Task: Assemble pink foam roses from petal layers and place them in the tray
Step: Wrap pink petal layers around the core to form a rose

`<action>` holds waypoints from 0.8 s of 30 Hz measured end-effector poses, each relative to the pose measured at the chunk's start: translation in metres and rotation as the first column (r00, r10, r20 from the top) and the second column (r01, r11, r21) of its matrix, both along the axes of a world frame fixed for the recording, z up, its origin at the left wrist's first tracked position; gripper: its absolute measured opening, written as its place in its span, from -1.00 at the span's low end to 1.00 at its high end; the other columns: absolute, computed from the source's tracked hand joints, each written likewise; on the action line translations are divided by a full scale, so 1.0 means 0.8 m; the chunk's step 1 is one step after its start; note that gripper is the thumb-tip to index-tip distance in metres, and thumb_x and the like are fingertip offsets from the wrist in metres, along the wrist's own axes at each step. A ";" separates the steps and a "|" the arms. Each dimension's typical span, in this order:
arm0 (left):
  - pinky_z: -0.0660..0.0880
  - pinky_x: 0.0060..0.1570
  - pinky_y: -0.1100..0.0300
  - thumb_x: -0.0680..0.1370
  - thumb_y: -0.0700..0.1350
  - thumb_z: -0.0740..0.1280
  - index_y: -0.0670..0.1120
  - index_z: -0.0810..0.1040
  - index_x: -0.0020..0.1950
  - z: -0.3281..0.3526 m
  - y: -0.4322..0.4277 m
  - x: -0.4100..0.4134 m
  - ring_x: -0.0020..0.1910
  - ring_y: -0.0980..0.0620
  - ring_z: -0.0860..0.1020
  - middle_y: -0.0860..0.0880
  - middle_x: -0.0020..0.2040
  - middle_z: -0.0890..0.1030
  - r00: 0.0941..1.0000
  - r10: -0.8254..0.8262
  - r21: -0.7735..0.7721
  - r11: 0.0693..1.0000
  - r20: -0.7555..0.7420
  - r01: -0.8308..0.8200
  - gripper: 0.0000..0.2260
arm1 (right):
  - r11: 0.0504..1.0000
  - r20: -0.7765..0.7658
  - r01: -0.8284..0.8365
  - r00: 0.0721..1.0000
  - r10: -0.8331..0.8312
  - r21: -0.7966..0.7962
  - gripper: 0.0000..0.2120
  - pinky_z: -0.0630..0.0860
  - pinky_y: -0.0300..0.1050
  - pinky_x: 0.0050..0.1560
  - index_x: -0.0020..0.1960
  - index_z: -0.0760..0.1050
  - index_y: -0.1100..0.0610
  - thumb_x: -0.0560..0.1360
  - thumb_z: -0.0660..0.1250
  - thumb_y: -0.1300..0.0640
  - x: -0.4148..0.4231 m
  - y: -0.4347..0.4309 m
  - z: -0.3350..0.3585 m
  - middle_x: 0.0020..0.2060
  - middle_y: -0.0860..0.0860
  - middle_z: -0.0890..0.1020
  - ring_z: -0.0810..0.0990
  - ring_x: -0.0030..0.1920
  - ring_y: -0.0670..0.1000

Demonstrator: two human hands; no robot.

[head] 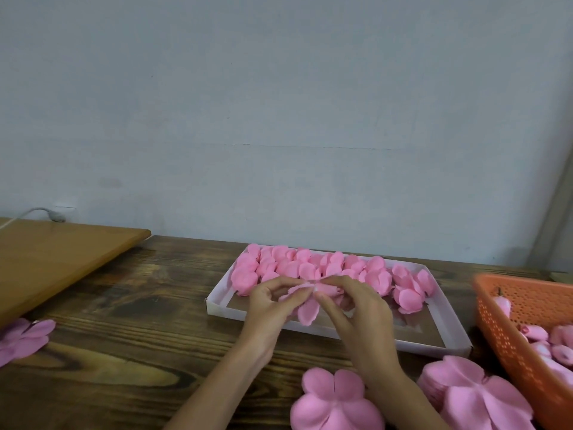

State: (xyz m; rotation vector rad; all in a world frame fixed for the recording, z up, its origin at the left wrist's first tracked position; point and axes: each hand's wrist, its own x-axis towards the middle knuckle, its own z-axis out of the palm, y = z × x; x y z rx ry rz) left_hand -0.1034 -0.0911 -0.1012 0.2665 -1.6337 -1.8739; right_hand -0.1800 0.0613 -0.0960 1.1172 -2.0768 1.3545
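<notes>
Rose (305, 301) half-assembled, held above tray (341, 332) near edge; left hand (269, 305) pinching petal layer, right hand (350, 308) pinching bud core; finished roses (310, 265) fill tray far side

Open room in tray (424, 328), basket (496, 330) rightward

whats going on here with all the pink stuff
A person is assembling a pink foam rose, pinching it with the left hand and right hand over the white tray. Finished roses fill the tray's far side. Loose petal layers lie on the table nearer the person.
</notes>
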 end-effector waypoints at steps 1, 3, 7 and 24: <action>0.66 -0.14 0.14 0.41 -0.07 0.60 -0.02 0.78 -0.05 0.000 -0.001 -0.001 0.03 -0.05 0.73 -0.04 0.00 0.76 1.000 -0.012 -0.009 1.000 0.008 0.012 -0.85 | 1.000 0.037 -0.017 0.999 0.017 -0.015 -0.87 0.56 -0.10 -0.19 0.06 0.64 -0.14 0.52 0.46 -0.10 -0.002 0.000 0.000 -0.21 -0.24 0.65 0.57 -0.17 -0.12; 0.66 -0.12 0.14 0.43 -0.12 0.61 0.01 0.77 -0.02 -0.001 -0.001 -0.001 0.08 -0.03 0.73 -0.03 0.04 0.76 0.999 -0.034 -0.014 0.999 0.014 0.034 -0.84 | 0.995 0.146 -0.069 0.986 0.078 -0.070 -0.87 0.59 -0.06 -0.17 0.03 0.65 -0.12 0.50 0.51 -0.06 -0.005 -0.001 0.001 -0.21 -0.20 0.68 0.60 -0.20 -0.08; 0.66 0.02 0.07 0.38 -0.08 0.65 0.07 0.74 0.19 0.003 -0.001 -0.002 0.20 -0.04 0.69 -0.08 0.15 0.74 0.994 -0.106 0.052 0.993 -0.040 0.108 -0.61 | 0.977 0.242 -0.165 0.951 0.194 -0.135 -0.90 0.60 0.00 -0.14 0.02 0.68 -0.11 0.51 0.51 -0.03 -0.007 -0.002 0.002 -0.22 -0.10 0.71 0.65 -0.20 -0.03; 0.65 -0.13 0.10 0.30 0.14 0.70 -0.03 0.72 0.20 0.003 -0.004 0.003 0.14 -0.16 0.70 -0.21 0.17 0.72 0.975 -0.223 0.061 0.973 -0.009 0.223 -0.46 | 0.943 0.286 -0.212 0.915 0.283 -0.256 -0.75 0.57 -0.18 -0.02 -0.06 0.59 -0.09 0.38 0.63 0.04 -0.015 0.001 0.007 -0.05 -0.14 0.66 0.64 0.02 -0.05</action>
